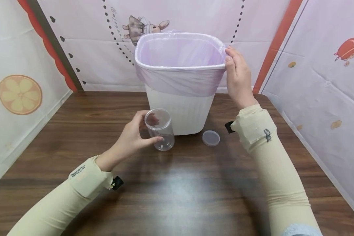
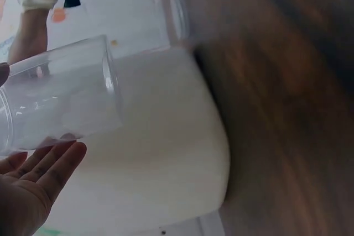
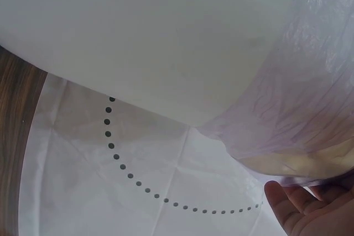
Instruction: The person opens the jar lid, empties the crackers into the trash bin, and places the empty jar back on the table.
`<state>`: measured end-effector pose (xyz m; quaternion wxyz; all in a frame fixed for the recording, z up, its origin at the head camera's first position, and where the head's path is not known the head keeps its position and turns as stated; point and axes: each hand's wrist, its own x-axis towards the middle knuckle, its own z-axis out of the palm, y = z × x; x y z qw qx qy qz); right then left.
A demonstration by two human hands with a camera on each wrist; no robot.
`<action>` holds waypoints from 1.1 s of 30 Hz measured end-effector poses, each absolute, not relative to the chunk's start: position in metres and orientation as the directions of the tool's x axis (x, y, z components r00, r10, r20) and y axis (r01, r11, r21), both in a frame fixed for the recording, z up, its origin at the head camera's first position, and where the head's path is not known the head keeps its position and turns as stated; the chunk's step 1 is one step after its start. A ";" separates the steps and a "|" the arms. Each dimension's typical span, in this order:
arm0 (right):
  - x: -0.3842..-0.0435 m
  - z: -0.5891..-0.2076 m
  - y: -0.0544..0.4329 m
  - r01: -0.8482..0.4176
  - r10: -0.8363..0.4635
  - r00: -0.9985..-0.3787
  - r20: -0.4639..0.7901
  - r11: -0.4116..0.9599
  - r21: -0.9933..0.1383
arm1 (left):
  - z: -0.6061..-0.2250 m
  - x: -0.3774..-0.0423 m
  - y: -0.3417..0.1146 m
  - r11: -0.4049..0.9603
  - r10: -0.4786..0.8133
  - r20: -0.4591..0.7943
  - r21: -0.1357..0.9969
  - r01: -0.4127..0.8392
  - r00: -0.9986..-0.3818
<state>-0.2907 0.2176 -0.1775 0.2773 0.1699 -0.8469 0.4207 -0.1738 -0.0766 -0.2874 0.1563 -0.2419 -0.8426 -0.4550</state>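
My left hand (image 1: 132, 134) holds a clear plastic jar (image 1: 162, 139) with its thumb in front and its fingers round the far side. No lid is on the jar, and nothing shows inside. In the left wrist view the jar's (image 2: 66, 95) base stands apart from the tabletop. Behind it is a white trash can (image 1: 180, 111), lined with a thin purple bag (image 1: 180, 82) folded over its rim. With thumb and fingers, my right hand (image 1: 239, 77) grips the can's right rim over the bag. In the right wrist view the fingertips (image 3: 274, 192) are right at the bag's edge.
A round clear lid (image 1: 210, 138) lies on the brown wood-grain table (image 1: 177, 196), right of the can's base. Printed cloth walls (image 1: 194, 16) close in the back and both sides. The can stands near the back wall.
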 end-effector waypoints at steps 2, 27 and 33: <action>-0.292 -0.178 0.215 -0.531 -0.060 -0.784 0.617 0.580 -0.618 | -0.291 -0.171 -0.074 0.471 0.289 0.459 0.696 0.542 -0.840; -0.293 -0.168 0.211 -0.507 -0.071 -0.810 0.582 0.582 -0.636 | -0.319 -0.167 -0.048 0.520 0.404 0.299 0.703 0.486 -0.865; -0.292 -0.166 0.218 -0.480 -0.062 -0.831 0.553 0.581 -0.657 | -0.322 -0.167 -0.040 0.526 0.425 0.277 0.699 0.485 -0.862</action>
